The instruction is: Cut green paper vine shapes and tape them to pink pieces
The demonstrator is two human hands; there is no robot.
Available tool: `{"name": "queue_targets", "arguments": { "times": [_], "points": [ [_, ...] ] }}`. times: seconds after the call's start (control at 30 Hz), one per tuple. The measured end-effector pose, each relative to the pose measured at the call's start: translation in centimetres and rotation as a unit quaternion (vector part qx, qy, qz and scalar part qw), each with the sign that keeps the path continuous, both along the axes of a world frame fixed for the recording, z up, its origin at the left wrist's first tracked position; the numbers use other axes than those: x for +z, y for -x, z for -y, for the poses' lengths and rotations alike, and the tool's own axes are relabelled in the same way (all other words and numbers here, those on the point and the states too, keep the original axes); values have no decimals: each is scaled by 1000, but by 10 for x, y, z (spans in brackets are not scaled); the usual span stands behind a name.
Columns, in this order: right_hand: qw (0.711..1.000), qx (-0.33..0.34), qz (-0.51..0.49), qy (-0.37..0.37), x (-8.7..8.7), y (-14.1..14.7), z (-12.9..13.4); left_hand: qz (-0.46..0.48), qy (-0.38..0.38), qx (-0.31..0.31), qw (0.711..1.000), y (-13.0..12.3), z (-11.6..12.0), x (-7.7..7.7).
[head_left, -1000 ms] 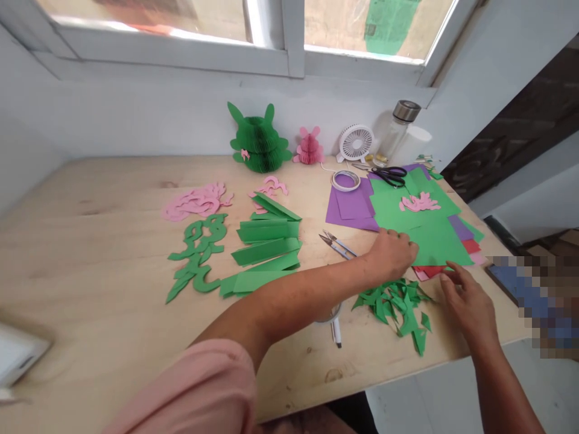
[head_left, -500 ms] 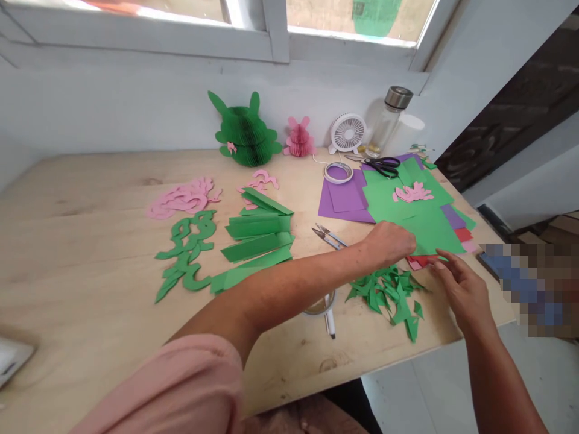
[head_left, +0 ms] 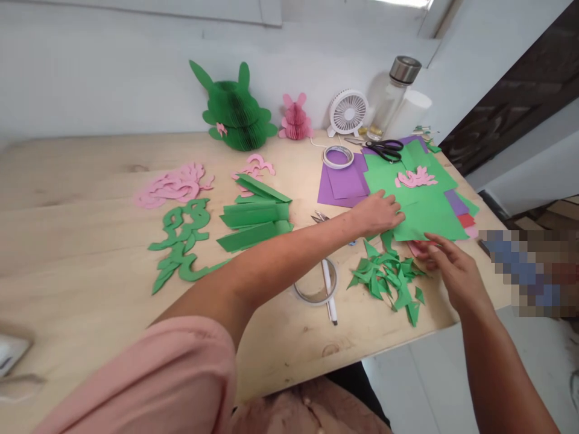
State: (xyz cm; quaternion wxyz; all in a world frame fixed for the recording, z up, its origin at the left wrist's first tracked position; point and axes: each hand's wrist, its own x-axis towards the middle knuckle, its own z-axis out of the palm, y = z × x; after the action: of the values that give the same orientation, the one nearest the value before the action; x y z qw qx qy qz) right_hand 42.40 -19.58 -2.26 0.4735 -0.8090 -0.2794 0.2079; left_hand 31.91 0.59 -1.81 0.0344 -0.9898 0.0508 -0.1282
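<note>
My left hand (head_left: 380, 214) lies at the left edge of a large green paper sheet (head_left: 425, 214), its fingers apart and touching the sheet. Along the sheet's near edge, my right hand (head_left: 450, 262) has its fingers spread over a bit of red and pink paper (head_left: 415, 247) that peeks out from under the green. Whether its fingertips press on that paper cannot be made out. Just below both hands is a loose heap of green paper scraps (head_left: 384, 274). Pink paper cutouts (head_left: 417, 177) sit on the green sheet. Small snips (head_left: 320, 217) are partly behind my left forearm.
Black scissors (head_left: 384, 149), purple paper (head_left: 346, 181), a tape roll (head_left: 338, 157), a small white fan (head_left: 348, 113) and a glass bottle (head_left: 392, 99) stand or lie toward the back. Green folded strips (head_left: 256, 214), green cutouts (head_left: 181, 241) and pink cutouts (head_left: 176, 185) spread leftward.
My left hand has shifted left and its fingers have loosened from a closed grip. My right hand has edged left over the red paper. The view has tilted down.
</note>
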Motion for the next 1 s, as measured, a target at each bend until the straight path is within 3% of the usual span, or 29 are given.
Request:
{"name": "queue_targets", "arguments": {
  "times": [0.13, 0.23, 0.37, 0.6, 0.8, 1.0],
  "points": [
    [999, -20, -11, -29, 4, -1, -3, -2, 27, 2, 1000, -7, 0, -3],
    [998, -29, 1, -55, 8, -1, -3, -22, 99, 62, 993, -15, -1, 2],
    [993, -48, 60, -89, 13, 0, 2, 24, 230, 162, 959, -27, -10, 19],
    [995, -49, 56, -72, 7, -6, 9, 114, 347, 203, 908, -37, -36, 48],
    [985, -55, -83, -144, 5, -15, 4, 128, 380, 218, 890, -36, -49, 57],
    [952, -65, -242, -175, 0, -42, -7, 143, 399, 202, 883, -37, -42, 50]
  ]
}}
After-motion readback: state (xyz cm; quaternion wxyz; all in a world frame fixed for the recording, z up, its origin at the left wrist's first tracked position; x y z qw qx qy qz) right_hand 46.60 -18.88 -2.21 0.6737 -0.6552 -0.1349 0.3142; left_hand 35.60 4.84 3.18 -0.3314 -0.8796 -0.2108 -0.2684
